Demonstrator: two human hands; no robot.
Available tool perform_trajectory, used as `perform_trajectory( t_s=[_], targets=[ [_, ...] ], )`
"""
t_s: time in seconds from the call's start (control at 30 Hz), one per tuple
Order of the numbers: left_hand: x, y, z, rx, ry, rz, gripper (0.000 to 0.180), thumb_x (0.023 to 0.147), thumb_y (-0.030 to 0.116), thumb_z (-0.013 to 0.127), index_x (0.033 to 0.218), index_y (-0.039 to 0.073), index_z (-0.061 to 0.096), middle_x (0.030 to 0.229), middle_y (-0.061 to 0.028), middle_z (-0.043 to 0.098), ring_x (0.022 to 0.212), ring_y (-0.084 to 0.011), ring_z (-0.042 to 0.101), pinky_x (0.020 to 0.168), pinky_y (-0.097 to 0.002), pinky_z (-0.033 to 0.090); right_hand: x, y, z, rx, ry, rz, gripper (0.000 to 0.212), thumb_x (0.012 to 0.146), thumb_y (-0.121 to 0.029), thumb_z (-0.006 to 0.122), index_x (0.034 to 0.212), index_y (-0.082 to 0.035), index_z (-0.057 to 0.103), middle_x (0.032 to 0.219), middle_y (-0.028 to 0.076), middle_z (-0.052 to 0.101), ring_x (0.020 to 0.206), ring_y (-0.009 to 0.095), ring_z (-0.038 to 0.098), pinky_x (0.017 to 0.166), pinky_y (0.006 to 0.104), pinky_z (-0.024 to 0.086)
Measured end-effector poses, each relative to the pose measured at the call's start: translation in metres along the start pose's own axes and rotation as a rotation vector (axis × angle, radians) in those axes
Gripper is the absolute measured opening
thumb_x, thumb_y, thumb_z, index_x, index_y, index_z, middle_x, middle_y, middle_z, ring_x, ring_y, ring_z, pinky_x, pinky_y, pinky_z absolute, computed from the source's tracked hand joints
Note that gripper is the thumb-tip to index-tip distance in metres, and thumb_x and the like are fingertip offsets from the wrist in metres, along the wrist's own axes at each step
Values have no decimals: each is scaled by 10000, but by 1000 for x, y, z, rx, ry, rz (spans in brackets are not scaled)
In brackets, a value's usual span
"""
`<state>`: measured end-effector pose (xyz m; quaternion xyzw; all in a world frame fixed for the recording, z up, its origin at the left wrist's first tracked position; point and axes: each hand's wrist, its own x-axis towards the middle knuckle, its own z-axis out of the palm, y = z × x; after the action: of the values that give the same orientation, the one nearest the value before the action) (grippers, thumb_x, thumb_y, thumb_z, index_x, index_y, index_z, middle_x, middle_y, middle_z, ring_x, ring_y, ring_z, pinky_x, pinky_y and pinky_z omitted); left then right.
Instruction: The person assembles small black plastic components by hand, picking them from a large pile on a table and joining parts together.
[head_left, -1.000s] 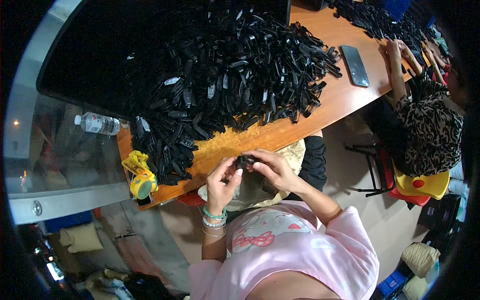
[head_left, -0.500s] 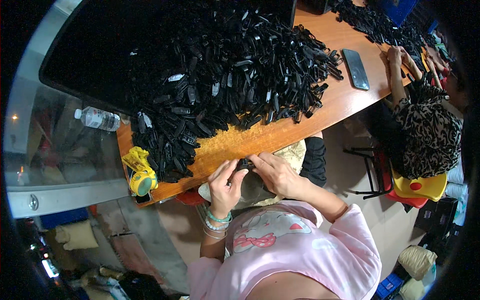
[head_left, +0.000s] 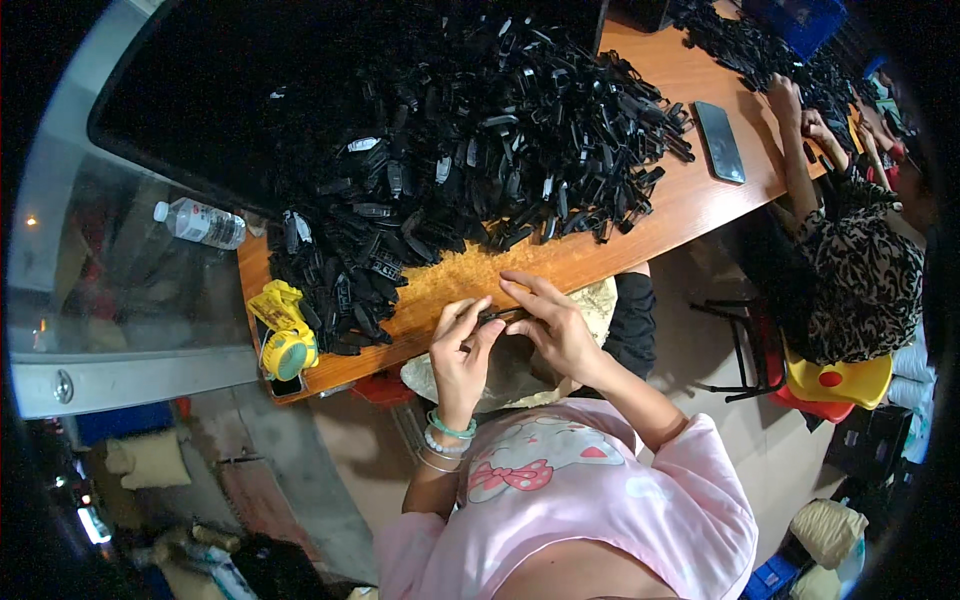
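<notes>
A small, dark, narrow plastic piece (head_left: 503, 315) is held between my hands at the front edge of the table. The fingers and thumb of my left hand (head_left: 462, 352) pinch its left end. Close by, my right hand (head_left: 562, 335) has its thumb against the piece's right end, its upper fingers stretched out above. Fingers partly cover the piece, so its exact kind cannot be made out. Just beyond lies a big heap of similar black plastic pieces (head_left: 470, 160) on the wooden table (head_left: 450, 290).
A yellow tape-like roll (head_left: 290, 352) rests at the table's left corner, near a plastic bottle (head_left: 203, 223). A phone (head_left: 719, 142) lies to the right of the heap. A pale bag (head_left: 595, 305) hangs below the edge. At right, another person (head_left: 860, 270) works beside a yellow stool (head_left: 840, 378).
The dark piece has turned from end-on to lying lengthwise between my hands. My right fingers have lifted and spread, and my left hand has shifted slightly right. The co-worker's hand has risen.
</notes>
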<state>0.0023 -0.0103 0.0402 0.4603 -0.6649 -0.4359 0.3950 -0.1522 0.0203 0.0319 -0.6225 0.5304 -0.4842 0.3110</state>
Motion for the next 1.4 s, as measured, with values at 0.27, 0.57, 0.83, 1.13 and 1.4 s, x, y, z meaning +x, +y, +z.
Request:
perform_trajectory(
  t_s=[0.27,0.57,0.83,1.13,1.4],
  targets=[
    [-9,12,7,-440,97,-190,266,897,103,545,1117,-38,597,593,-8,502,498,-41,416,408,-172,294,0,-5,3,382,9,152,493,754,1,675,1220,27,515,1078,169,611,975,231,606,847,313,485],
    [-14,3,3,-697,-25,-242,309,907,215,560,1088,-34,584,618,-25,533,476,-69,438,382,-199,304,-3,-8,-3,554,29,204,185,762,16,678,942,18,637,856,46,626,795,112,596,716,252,487],
    [30,-18,-15,-688,325,-307,294,903,275,552,702,61,566,596,13,510,463,-44,413,410,-196,309,27,2,10,81,-67,-6,165,796,-74,658,926,27,642,867,129,619,821,269,618,727,337,484],
    [84,-45,-25,540,442,77,267,763,213,716,791,-26,600,695,-145,618,610,-278,595,589,-357,456,68,37,24,-898,236,-49,320,674,-16,584,989,-56,626,980,102,531,892,280,475,767,374,374],
    [81,-50,-18,486,445,177,169,790,104,660,745,-33,572,702,-122,574,667,-249,574,612,-322,445,38,48,14,-436,125,-212,416,694,109,508,1091,-5,557,1057,169,531,939,360,531,778,394,471]
  ],
)
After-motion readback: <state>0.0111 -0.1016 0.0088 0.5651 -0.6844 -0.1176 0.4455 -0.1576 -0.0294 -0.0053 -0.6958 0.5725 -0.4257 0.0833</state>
